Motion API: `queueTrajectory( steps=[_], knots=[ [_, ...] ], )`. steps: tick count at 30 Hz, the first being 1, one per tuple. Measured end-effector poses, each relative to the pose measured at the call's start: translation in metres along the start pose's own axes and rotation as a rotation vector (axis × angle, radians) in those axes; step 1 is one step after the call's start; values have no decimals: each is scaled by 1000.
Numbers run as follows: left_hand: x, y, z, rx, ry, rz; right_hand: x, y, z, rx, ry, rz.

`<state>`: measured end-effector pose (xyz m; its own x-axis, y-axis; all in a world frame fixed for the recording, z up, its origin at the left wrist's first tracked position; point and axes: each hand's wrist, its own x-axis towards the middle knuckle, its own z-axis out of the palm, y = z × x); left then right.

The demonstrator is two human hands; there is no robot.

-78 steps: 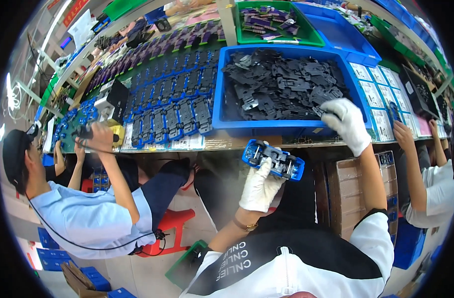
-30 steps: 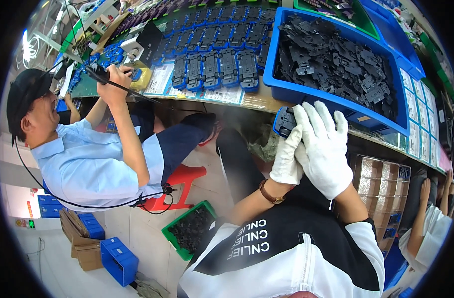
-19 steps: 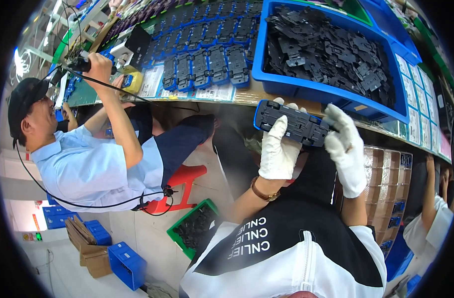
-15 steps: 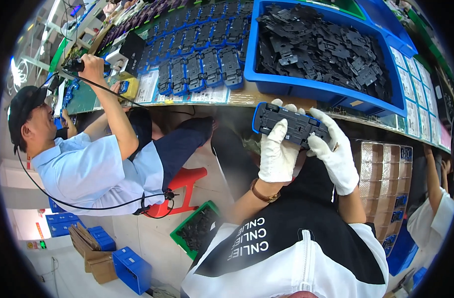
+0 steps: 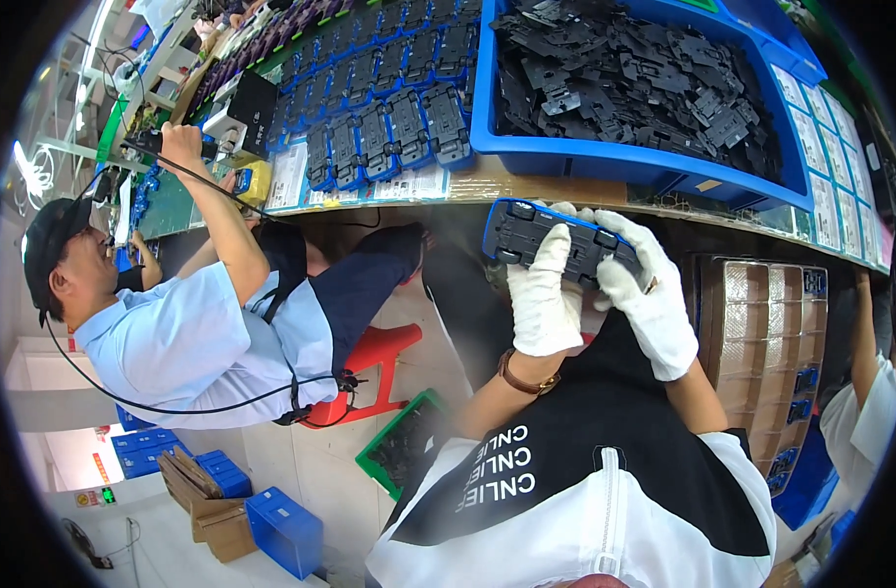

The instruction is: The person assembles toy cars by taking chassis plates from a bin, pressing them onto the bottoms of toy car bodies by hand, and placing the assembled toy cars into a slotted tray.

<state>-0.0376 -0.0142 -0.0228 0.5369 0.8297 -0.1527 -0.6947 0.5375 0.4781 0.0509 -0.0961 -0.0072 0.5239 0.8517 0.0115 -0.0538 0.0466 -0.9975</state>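
A blue toy car (image 5: 526,233) with a black underside is held between my two white-gloved hands, just in front of the bench edge. Its black base faces up, and blue body shows along the rim. My left hand (image 5: 546,294) grips it from the near side, with the thumb lying across the base and the other fingers behind it. My right hand (image 5: 649,294) closes around the right end, its thumb bent against the base. The fingers hide the right end of the car. Beyond my hands stands a blue bin (image 5: 653,167) heaped with flat black car bases (image 5: 634,83).
Several overturned blue cars (image 5: 389,132) stand in rows on the bench, left of the bin. A co-worker (image 5: 193,323) sits at the left with a raised arm and a cable. A compartment tray (image 5: 756,343) is at my right; a green crate (image 5: 409,441) lies on the floor.
The car has shifted slightly left and tilted in my hands, its far side raised. My right hand has curled closer around its end. The whole view has shifted a little.
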Motion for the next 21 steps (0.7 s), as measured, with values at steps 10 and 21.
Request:
queueTrajectory(
  steps=[10, 21],
  knots=[
    [3, -3, -4, 150, -57, 185, -2, 7, 5, 252, -9, 17],
    [2, 2, -18, 436, 41, 315, -3, 19, 19, 63, 24, -58]
  ],
)
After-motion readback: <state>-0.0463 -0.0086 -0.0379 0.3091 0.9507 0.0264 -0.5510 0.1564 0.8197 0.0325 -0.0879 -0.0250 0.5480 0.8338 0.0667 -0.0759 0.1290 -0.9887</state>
